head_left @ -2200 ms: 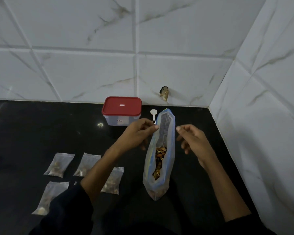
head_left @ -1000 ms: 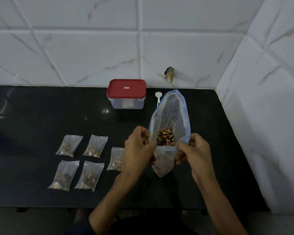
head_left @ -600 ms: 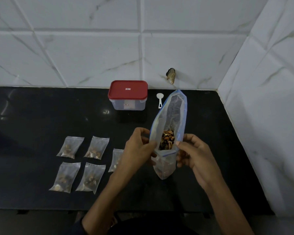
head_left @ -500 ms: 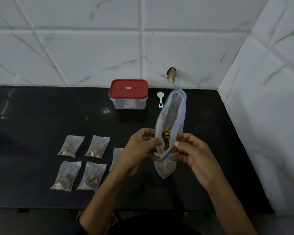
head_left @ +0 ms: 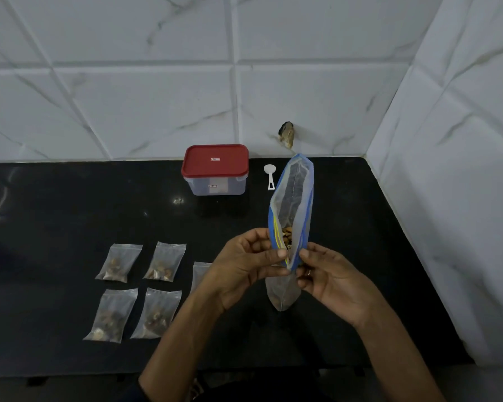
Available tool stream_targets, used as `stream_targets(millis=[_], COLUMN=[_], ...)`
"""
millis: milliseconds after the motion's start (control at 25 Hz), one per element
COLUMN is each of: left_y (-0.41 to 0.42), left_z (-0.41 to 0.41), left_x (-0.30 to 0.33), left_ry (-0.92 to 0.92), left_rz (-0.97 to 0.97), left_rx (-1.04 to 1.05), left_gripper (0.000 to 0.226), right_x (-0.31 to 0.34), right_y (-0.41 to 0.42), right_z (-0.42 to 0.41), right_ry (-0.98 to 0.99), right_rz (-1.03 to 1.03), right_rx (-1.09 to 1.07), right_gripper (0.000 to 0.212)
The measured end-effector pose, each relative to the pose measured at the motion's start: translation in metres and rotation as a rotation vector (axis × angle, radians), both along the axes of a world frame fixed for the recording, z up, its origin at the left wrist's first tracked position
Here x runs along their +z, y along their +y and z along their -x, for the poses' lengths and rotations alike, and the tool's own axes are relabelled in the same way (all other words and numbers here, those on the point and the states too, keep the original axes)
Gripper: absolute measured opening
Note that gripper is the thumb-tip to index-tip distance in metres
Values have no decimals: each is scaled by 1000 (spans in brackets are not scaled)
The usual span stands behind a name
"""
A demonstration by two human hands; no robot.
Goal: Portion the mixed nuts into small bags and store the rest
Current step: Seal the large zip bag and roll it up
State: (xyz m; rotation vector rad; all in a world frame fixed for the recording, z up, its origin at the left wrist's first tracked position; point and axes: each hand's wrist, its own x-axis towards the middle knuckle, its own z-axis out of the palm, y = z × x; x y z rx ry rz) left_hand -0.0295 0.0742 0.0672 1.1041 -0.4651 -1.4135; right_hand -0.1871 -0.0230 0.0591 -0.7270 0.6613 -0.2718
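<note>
Black stone counter (head_left: 70, 198) runs under our arms to a corner of white marbled wall tiles (head_left: 145, 111). Nearest us, our left hand (head_left: 244, 265) and right hand (head_left: 331, 277) meet at the near end of the big zip bag (head_left: 292, 204); thumb and fingertips of each hand pinch its blue zip strip, one hand on either side. Beyond our fingers the mouth stays parted, and we see mixed nuts (head_left: 286, 233) inside. The bag's bottom hangs below our hands, just over the counter.

To our left lie small bags (head_left: 119, 313) of nuts, flat on the counter: two in a near row, two in a farther row, and a fifth half hidden behind our left wrist.

Farther back, close to the wall, stands a clear box with a red lid (head_left: 215, 161), closed. A white scoop (head_left: 270, 177) lies between it and the bag's far end.
</note>
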Motion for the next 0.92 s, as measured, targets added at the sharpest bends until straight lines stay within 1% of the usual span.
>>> stream_targets(millis=[80, 200, 320, 400, 520, 600, 640, 720, 800, 920], left_y=[-1, 0, 1, 1, -3, -7, -9, -11, -10, -8], left_z=[2, 6, 13, 19, 26, 29, 30, 27, 22, 14], left_x=[1, 5, 10, 15, 24, 27, 28, 28, 29, 29], left_ry=[-52, -142, -269, -415, -696, -802, -838, -850, -808, -749], left_rz=[3, 28, 3, -76, -172, -172, -174, -191, -208, -225], left_rx=[43, 57, 127, 195, 239, 242, 234, 209, 179, 109], left_gripper=[41, 31, 19, 13, 25, 35, 39, 46, 49, 43], right_x=[2, 6, 10, 13, 17, 19, 20, 22, 23, 23], right_y=[2, 6, 11, 14, 19, 20, 20, 19, 18, 15], right_z=[-1, -2, -5, -7, -12, -13, -13, -12, -11, -8], right_ry=[-3, 47, 159, 269, 379, 430, 431, 393, 344, 315], right_rz=[42, 182, 367, 475, 660, 792, 822, 801, 733, 680], right_rx=[-22, -47, -155, -240, -331, -374, -383, -367, -345, -355], right_gripper=[26, 20, 13, 13, 21, 26, 27, 26, 23, 18])
